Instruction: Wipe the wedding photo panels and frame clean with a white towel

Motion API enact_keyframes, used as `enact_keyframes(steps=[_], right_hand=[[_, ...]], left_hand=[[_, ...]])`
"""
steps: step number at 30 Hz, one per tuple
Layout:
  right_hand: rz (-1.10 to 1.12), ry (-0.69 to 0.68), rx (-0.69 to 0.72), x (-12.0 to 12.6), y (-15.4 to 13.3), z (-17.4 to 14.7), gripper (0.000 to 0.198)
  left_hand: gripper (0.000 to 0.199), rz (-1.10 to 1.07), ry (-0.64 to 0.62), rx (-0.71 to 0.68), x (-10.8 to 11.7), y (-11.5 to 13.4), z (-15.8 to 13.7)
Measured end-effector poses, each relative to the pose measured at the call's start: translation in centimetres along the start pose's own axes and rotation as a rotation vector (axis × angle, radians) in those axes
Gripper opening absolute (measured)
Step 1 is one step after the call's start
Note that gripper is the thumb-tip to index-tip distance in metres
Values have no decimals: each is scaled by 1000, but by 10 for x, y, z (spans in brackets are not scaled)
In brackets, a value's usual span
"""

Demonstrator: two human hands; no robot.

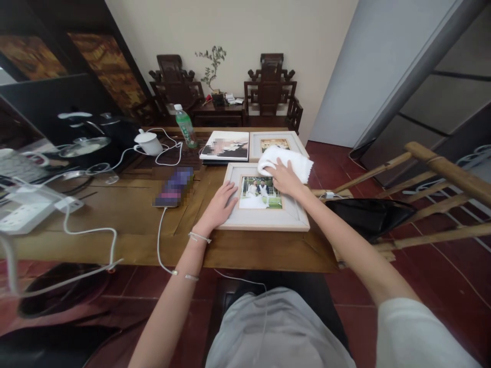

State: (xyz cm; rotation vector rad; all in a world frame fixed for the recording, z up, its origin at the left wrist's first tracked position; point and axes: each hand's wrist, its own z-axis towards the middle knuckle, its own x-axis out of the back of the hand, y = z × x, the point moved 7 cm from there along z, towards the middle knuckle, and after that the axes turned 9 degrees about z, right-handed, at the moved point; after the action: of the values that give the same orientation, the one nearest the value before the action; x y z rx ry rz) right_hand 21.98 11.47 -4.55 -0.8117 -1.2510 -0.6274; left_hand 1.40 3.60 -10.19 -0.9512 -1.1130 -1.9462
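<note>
A picture frame (230,217) with a pale wide border and a wedding photo lies flat on the wooden table in front of me. My left hand (221,204) rests on its left border, fingers stretched out and thumb apart. Over the frame's upper right part, my right hand (284,179) presses on a folded white cloth (297,162), with its fingers bent into it. The cloth hides that corner and overlaps a second picture frame (299,140) lying behind. Left of that one is a stack topped by a photo panel (232,143).
A phone (174,188) on a white cable lies to the left. Farther left are a green-labelled bottle (185,127), a lidded white cup (149,143), a pot (86,148) and a power strip (28,212). A wooden chair (433,197) with a black bag (368,214) stands at right.
</note>
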Motion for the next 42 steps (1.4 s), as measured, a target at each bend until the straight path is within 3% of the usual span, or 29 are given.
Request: enact_keyframes(steps=[4, 11, 16, 20, 26, 30, 34, 40, 42], right_hand=[[-71, -113, 2, -7, -20, -14, 66], [2, -342, 130, 3, -87, -99, 64], [100, -348, 266, 8, -116, -127, 63], [160, -259, 234, -4, -92, -103, 68], [83, -7, 66, 0, -17, -32, 68], [2, 0, -17, -1, 0, -5, 65], [-51, -112, 13, -8, -28, -19, 65], [42, -343, 220, -1, -96, -94, 62], [73, -365, 292, 3, -113, -113, 63]], left_hand=[[50, 5, -4, 0, -1, 0, 1], [49, 21, 0, 6, -1, 4, 2], [52, 18, 8, 0, 0, 5, 1], [51, 9, 6, 6, -1, 3, 1], [54, 0, -5, 6, 0, 3, 1], [56, -1, -4, 14, 2, 4, 0], [57, 6, 2, 12, 1, 3, 1], [57, -8, 12, 23, 1, 6, 2], [61, -45, 12, 55, 2, 8, 1]])
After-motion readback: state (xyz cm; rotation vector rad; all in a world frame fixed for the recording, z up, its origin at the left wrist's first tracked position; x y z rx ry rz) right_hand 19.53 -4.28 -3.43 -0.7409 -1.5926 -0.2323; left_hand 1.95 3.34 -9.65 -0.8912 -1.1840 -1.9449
